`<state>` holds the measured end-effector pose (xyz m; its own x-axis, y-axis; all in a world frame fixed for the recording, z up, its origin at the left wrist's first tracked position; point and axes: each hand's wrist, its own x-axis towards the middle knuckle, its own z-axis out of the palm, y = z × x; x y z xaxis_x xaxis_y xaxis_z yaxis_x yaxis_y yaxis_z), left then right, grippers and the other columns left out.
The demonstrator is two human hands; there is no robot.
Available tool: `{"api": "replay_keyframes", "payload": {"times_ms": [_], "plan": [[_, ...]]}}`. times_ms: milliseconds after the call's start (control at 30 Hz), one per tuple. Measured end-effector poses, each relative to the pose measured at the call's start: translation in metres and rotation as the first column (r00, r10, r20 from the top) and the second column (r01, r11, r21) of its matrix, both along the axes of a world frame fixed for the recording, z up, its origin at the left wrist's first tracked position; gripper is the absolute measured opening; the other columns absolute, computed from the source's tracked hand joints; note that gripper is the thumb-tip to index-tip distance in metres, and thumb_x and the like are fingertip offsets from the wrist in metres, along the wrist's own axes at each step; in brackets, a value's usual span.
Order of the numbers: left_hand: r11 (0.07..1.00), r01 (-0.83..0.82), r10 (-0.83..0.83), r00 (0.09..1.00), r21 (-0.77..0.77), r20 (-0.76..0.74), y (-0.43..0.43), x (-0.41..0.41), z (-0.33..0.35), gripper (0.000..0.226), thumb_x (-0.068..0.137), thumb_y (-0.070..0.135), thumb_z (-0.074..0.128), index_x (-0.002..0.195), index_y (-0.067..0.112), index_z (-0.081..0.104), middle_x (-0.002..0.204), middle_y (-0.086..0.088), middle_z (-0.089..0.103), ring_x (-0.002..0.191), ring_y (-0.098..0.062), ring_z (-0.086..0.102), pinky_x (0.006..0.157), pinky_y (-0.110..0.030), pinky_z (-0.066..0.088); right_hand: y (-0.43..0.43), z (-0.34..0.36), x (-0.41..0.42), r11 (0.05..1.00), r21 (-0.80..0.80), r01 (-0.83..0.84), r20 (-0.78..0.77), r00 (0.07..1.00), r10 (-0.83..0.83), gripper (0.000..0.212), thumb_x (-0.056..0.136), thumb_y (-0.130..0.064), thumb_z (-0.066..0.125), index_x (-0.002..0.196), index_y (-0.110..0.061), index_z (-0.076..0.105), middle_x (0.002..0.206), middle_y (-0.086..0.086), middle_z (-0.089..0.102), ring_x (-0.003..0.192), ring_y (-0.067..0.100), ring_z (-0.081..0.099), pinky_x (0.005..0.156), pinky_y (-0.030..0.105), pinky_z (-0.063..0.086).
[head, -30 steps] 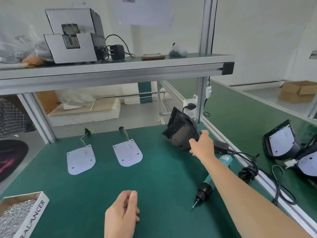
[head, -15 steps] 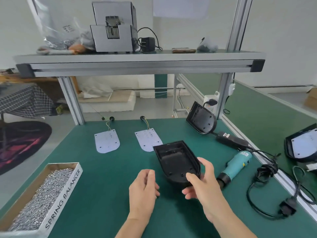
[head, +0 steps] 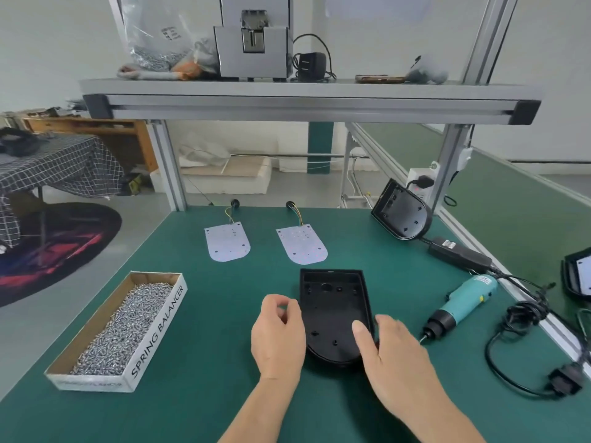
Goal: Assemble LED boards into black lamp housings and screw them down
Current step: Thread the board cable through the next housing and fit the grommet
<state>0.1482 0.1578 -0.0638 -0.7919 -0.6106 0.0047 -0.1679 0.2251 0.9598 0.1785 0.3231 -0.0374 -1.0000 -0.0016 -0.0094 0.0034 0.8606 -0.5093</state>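
- Black housing [head: 332, 302]: near rounded end and right wall partly covered by the right hand [head: 395, 356], thumb inside, fingers curled over the wall; rim there hidden from us
- Left hand [head: 278, 340]: fingers curled at the housing's left wall; contact hidden; we cannot tell if it holds anything
- Forearms: cut off at the bottom edge
- Edge housing [head: 580, 276]: cut by the right edge; only its left part shows
- Shelf machine [head: 252, 49]: top cut off
- Screw box [head: 153, 342]: small print on near wall blurred; unreadable to us
- Adapter [head: 459, 255]: label too small
- Screwdriver [head: 462, 303]: bit tip tiny

Head-worn view, looking forward and down, close above green bench [head: 224, 314]
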Motion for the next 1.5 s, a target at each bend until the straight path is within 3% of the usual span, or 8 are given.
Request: {"api": "replay_keyframes", "payload": {"times_ms": [167, 367, 567, 733, 1167, 1267, 1400, 1500], "plan": [[0.987, -0.153, 0.153, 0.988, 0.041, 0.000, -0.050, -0.041, 0.013, 0.004, 0.094, 0.026, 0.059, 0.094, 0.023, 0.056, 0.102, 0.009, 0.057, 0.078, -0.008, 0.057, 0.067, -0.031, 0.042, -0.017, 0.001, -0.058, 0.983, -0.182, 0.028, -0.027, 0.999, -0.034, 0.066, 0.098, -0.045, 0.055, 0.153, -0.017, 0.030, 0.145, 0.005, 0.037, 0.135, 0.024, 0.040, 0.105, 0.036, 0.035], [0.975, -0.180, 0.217, 0.895, -0.129, 0.389, -0.134, -0.134, 0.026, 0.064, 0.085, 0.043, 0.068, 0.132, 0.005, 0.047, 0.135, -0.013, 0.042, 0.122, -0.035, 0.044, 0.098, -0.044, 0.045, -0.035, -0.009, -0.100, 0.866, -0.478, 0.146, 0.139, 0.986, -0.089, 0.062, 0.091, -0.006, 0.057, 0.149, -0.025, 0.044, 0.145, 0.000, 0.052, 0.130, 0.021, 0.048, 0.104, 0.034, 0.037], [0.937, -0.057, 0.252, 0.795, -0.346, 0.552, -0.168, -0.197, 0.029, 0.097, 0.067, 0.076, 0.069, 0.135, 0.011, 0.044, 0.131, -0.010, 0.047, 0.123, -0.029, 0.043, 0.082, -0.036, 0.035, -0.042, -0.022, -0.104, 0.864, -0.492, 0.109, 0.019, 0.993, -0.114, 0.063, 0.080, 0.009, 0.057, 0.132, -0.028, 0.060, 0.127, -0.010, 0.063, 0.119, 0.011, 0.056, 0.104, 0.029, 0.039], [0.887, 0.100, 0.277, 0.666, -0.451, 0.693, -0.167, -0.230, 0.037, 0.105, 0.055, 0.066, 0.083, 0.135, 0.011, 0.043, 0.106, -0.008, 0.033, 0.109, -0.026, 0.041, 0.080, -0.036, 0.037, -0.047, -0.023, -0.112, 0.816, -0.559, 0.147, 0.000, 0.984, -0.178, 0.065, 0.073, 0.011, 0.061, 0.117, -0.038, 0.064, 0.114, -0.016, 0.067, 0.105, 0.006, 0.063, 0.098, 0.025, 0.041], [0.887, 0.189, 0.254, 0.561, -0.421, 0.788, -0.181, -0.229, 0.044, 0.076, 0.053, 0.061, 0.075, 0.109, 0.019, 0.044, 0.099, 0.001, 0.047, 0.094, -0.021, 0.045, 0.071, -0.030, 0.038, -0.047, -0.022, -0.113, 0.810, -0.574, 0.125, 0.005, 0.989, -0.148, 0.062, 0.073, 0.009, 0.061, 0.119, -0.032, 0.066, 0.117, -0.008, 0.070, 0.109, 0.013, 0.067, 0.102, 0.029, 0.045], [0.858, 0.194, 0.266, 0.623, -0.475, 0.736, -0.184, -0.232, 0.045, 0.080, 0.068, 0.072, 0.065, 0.129, 0.022, 0.049, 0.106, 0.000, 0.044, 0.099, -0.020, 0.046, 0.069, -0.027, 0.036, -0.047, -0.023, -0.116, 0.813, -0.572, 0.111, 0.006, 0.991, -0.130, 0.062, 0.073, 0.007, 0.062, 0.121, -0.031, 0.066, 0.118, -0.007, 0.070, 0.110, 0.014, 0.066, 0.091, 0.012, 0.041], [0.958, -0.069, 0.225, 0.787, -0.280, 0.575, -0.192, -0.238, 0.039, 0.076, 0.093, 0.059, 0.054, 0.149, 0.012, 0.034, 0.146, -0.004, 0.045, 0.134, -0.023, 0.045, 0.105, -0.028, 0.036, -0.046, -0.027, -0.118, 0.804, -0.581, 0.125, 0.005, 0.989, -0.151, 0.062, 0.073, 0.006, 0.063, 0.121, -0.033, 0.066, 0.118, -0.010, 0.069, 0.110, 0.011, 0.066, 0.086, 0.008, 0.039], [0.992, -0.103, 0.054, 0.883, 0.080, 0.467, -0.199, -0.234, 0.041, 0.052, 0.099, 0.021, 0.063, 0.143, 0.000, 0.046, 0.143, -0.014, 0.054, 0.122, -0.028, 0.058, 0.082, -0.023, 0.052, -0.046, -0.028, -0.118, 0.803, -0.585, 0.118, 0.006, 0.990, -0.141, 0.061, 0.073, 0.005, 0.063, 0.119, -0.036, 0.066, 0.117, -0.012, 0.069, 0.109, 0.010, 0.066, 0.095, 0.021, 0.046]]}}
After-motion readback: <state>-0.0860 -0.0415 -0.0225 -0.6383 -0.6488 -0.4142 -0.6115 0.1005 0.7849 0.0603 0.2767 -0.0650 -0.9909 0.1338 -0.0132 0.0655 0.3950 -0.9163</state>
